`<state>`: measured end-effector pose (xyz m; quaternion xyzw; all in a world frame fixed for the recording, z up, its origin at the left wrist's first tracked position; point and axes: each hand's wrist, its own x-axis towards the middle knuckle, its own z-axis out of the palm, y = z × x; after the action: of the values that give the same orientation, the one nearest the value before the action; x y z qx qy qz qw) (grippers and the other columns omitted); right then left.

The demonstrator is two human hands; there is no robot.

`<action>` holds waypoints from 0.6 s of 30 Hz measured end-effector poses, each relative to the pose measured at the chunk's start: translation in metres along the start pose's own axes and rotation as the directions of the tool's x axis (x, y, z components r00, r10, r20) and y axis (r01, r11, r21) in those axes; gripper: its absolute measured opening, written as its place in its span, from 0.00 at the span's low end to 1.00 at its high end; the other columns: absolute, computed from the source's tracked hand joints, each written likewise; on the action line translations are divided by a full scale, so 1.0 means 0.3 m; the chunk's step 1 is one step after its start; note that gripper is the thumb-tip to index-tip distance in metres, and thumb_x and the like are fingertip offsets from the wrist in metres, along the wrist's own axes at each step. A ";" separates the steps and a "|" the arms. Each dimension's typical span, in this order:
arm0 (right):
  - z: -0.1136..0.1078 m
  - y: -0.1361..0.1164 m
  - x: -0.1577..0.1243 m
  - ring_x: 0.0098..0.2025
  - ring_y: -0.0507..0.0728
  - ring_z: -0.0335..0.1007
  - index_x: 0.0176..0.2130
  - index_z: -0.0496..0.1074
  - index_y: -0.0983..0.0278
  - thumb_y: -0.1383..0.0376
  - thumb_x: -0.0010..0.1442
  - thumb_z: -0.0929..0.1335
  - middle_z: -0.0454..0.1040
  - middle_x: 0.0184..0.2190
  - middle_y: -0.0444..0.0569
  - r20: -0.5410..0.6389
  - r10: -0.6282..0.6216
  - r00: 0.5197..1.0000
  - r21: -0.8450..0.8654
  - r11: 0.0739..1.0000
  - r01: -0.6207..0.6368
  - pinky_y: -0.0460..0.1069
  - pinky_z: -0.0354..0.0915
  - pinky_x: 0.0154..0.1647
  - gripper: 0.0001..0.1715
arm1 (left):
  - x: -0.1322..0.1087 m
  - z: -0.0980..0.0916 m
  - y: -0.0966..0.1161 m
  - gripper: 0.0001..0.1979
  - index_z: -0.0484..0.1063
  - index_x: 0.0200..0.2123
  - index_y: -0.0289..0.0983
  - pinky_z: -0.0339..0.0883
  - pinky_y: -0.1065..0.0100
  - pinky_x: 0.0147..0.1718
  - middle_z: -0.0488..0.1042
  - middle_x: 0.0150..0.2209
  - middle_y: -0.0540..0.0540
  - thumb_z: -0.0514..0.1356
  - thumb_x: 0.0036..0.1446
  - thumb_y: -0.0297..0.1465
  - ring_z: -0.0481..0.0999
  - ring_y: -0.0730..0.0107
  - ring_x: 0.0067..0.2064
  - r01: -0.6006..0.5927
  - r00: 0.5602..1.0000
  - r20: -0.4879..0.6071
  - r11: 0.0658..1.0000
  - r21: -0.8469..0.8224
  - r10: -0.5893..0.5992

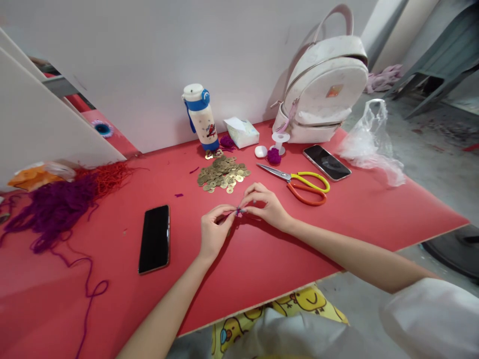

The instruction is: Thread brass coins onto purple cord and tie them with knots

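Observation:
Over the middle of the red table [262,259], my left hand [216,232] and my right hand [267,207] meet fingertip to fingertip. Between them is a short piece of purple yarn [238,212]. Both hands pinch it with thumb and forefinger; the fingers partly cover it, so its knot or shape cannot be made out. Just beyond my hands lies a heap of brass coins with holes [222,173]. Scissors [294,180] with one yellow and one orange handle rest to the right of my right hand.
A black phone [154,239] lies left, another phone [327,162] right. Purple yarn [56,207] and red strands [108,179] pile up at far left. Along the back stand a bottle [202,119], tissue pack [242,133], white spool [280,139] and backpack [322,89]; a plastic bag [374,144] sits right.

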<state>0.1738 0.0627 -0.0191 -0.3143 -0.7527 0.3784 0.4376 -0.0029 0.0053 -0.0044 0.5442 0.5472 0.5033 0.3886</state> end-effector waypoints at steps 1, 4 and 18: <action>0.000 0.000 0.001 0.43 0.59 0.67 0.34 0.79 0.60 0.61 0.59 0.72 0.70 0.37 0.49 0.002 -0.001 1.000 -0.005 1.000 0.001 0.56 0.66 0.48 0.05 | 0.000 -0.001 -0.001 0.05 0.79 0.30 0.36 0.75 0.69 0.37 0.81 0.33 0.45 0.64 0.52 0.30 0.80 0.66 0.35 -0.002 1.000 0.008 1.000 0.000 0.002; -0.003 -0.004 0.004 0.43 0.58 0.67 0.32 0.79 0.60 0.60 0.58 0.73 0.69 0.36 0.49 0.012 -0.004 1.000 -0.011 1.000 0.004 0.56 0.65 0.49 0.06 | 0.002 -0.003 -0.005 0.05 0.79 0.29 0.36 0.75 0.69 0.36 0.81 0.32 0.45 0.64 0.52 0.31 0.80 0.66 0.34 -0.003 0.999 0.032 1.000 0.005 0.002; 0.008 -0.004 0.000 0.43 0.57 0.66 0.33 0.74 0.62 0.66 0.62 0.68 0.67 0.38 0.49 -0.020 0.028 0.999 -0.043 0.999 -0.028 0.54 0.65 0.48 0.05 | 0.007 0.001 0.006 0.07 0.79 0.30 0.36 0.76 0.68 0.35 0.81 0.32 0.44 0.64 0.50 0.33 0.80 0.64 0.34 0.046 0.998 0.035 0.999 -0.010 -0.046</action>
<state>0.1716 0.0613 -0.0189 -0.3377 -0.7519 0.3653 0.4326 -0.0025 0.0072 -0.0025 0.5381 0.5501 0.4875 0.4125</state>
